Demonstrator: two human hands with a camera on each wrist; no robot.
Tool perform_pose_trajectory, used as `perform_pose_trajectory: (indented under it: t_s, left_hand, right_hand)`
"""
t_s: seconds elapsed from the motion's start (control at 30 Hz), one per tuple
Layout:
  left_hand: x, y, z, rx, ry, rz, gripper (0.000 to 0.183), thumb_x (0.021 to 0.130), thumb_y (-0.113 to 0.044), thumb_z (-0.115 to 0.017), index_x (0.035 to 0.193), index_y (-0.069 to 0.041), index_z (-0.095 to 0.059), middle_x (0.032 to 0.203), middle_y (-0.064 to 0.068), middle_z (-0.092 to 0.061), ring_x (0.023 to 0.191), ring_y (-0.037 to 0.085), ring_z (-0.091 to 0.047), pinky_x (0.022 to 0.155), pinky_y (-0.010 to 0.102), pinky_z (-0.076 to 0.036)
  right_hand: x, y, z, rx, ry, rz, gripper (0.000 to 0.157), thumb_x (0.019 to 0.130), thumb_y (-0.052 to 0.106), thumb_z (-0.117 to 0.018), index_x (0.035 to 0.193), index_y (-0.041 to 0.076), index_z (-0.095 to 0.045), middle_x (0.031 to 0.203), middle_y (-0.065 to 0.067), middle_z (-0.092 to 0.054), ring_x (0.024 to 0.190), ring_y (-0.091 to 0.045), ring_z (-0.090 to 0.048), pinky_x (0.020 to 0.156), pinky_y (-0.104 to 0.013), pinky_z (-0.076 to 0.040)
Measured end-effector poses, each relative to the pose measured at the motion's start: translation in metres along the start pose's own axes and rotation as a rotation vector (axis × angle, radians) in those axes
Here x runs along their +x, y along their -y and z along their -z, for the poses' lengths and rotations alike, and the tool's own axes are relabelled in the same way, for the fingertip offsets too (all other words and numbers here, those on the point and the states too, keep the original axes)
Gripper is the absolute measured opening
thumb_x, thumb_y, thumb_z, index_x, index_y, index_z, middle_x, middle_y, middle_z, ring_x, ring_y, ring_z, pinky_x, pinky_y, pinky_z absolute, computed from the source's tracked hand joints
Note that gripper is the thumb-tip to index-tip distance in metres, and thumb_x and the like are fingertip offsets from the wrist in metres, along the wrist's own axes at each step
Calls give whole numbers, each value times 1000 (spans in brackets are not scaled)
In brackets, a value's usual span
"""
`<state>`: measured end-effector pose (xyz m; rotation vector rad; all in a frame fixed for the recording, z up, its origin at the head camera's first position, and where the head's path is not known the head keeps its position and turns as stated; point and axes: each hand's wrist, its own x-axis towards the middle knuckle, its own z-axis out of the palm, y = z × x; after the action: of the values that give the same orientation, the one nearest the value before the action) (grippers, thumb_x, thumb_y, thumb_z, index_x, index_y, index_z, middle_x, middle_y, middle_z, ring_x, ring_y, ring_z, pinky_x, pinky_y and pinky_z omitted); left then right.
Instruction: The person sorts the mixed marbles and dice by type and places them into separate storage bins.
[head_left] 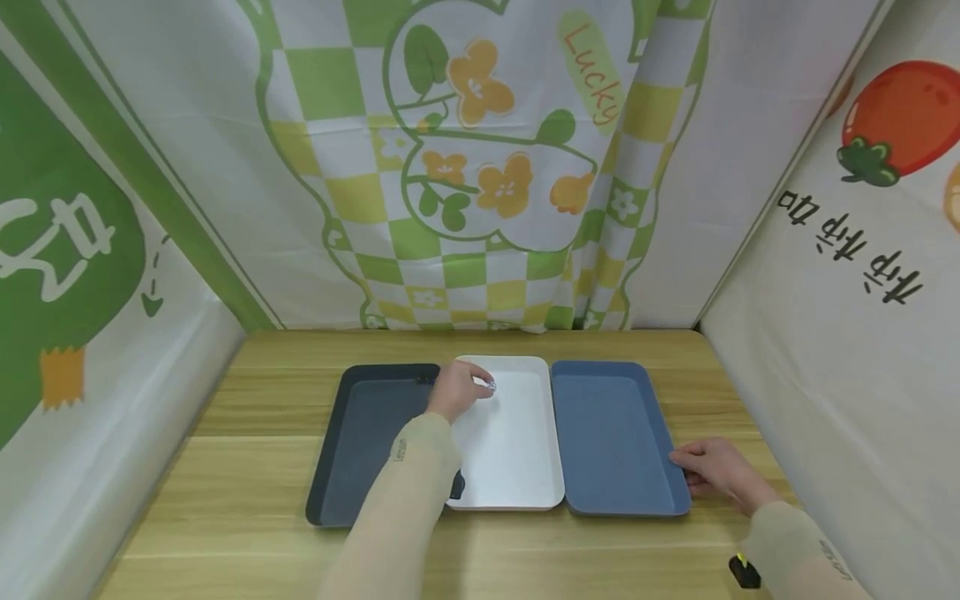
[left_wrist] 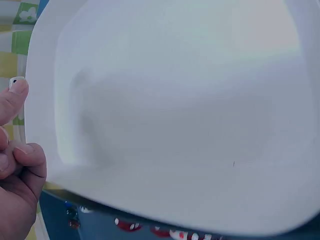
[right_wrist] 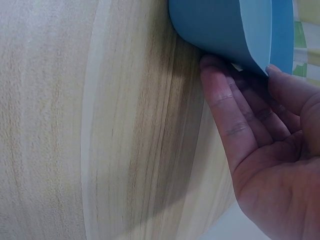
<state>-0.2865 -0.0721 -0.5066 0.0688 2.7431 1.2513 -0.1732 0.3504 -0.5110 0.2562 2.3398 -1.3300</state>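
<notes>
Right hand point(head_left: 714, 468) pinched blue tray point(head_left: 618, 437) at its edge; left hand point(head_left: 454, 389) curled, hold unclear, over white tray point(head_left: 513, 450); level, gentle pressure seemed best.

The person wears long sleeves of light beige, a little greenish near the wrist and warmer higher up; on the left sleeve point(head_left: 420, 458) stands small dark lettering point(head_left: 400, 450), and the right sleeve point(head_left: 783, 537) carries similar dark letters point(head_left: 835, 559), too small to read surely; beside the left sleeve shows a small rounded black piece point(head_left: 457, 485), and beside the right one a black block point(head_left: 745, 573) with a yellow-green mark point(head_left: 742, 557); the left hand point(head_left: 452, 390) and right hand point(head_left: 720, 468) are gloveless
</notes>
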Motion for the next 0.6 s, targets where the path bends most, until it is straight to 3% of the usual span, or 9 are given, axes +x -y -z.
perform_pose_trajectory:
  t_s: [0.23,0.4,0.6]
  left_hand:
    - [-2,-4,-20,45,3,26,9,83,-12,-84,92,-13,-83,120,8,-74,109,27,-66,88,39,-55]
    - [-4,-3,-32,83,3,70,8,81,-13,-85,87,-15,-82,108,6,-76,95,24,-67,82,39,-55]
    - [-7,-2,-35,156,24,118,5,82,-11,-84,85,-14,-81,96,5,-75,86,23,-67,77,40,-56]
  right_hand:
    - [0,0,0,14,-4,-10,42,105,17,-59,129,-18,-59,94,-11,-75,83,-21,-73,74,-37,-62]
    - [-2,0,-1,22,-10,-13,39,104,16,-60,127,-15,-61,93,-10,-74,82,-20,-72,74,-37,-62]
    - [-2,0,-1,26,-9,-4,39,104,17,-60,127,-15,-62,93,-9,-74,83,-20,-72,74,-37,-62]
